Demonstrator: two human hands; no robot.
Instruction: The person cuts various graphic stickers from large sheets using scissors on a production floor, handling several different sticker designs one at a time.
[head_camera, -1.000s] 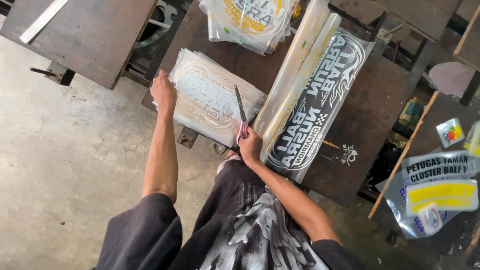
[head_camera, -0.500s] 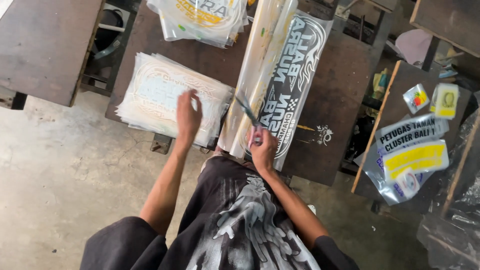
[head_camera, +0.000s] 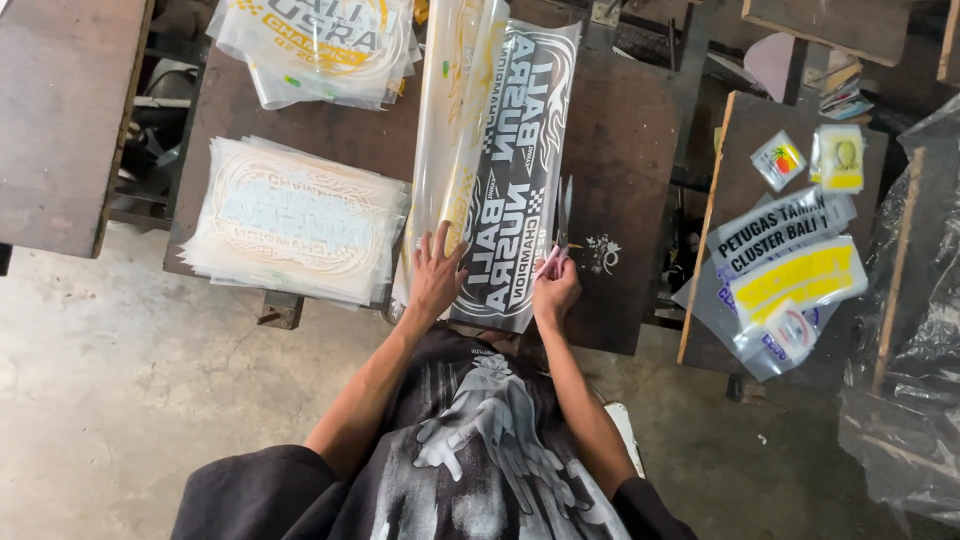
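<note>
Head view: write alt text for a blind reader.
Seen from above, a person's left hand presses flat on a black printed film sheet on a dark table, while the right hand holds scissors at the sheet's edge. A stack of printed sheets lies left.

bare left hand and bare right hand, no gloves, no rings or watch visible. both forearms bare up to the elbows and beyond. black short-sleeved t-shirt, loose fit, sleeves wide and ending above the elbow, fabric a bit faded to dark grey at the shoulders. big print on the shirt front in white and pale grey, a figure-like graphic with streaky vertical strokes around it, details too foreshortened to make out. fingers uncovered, nails short as far as can be seen. nothing below the shirt hem shows from the head view.
</note>
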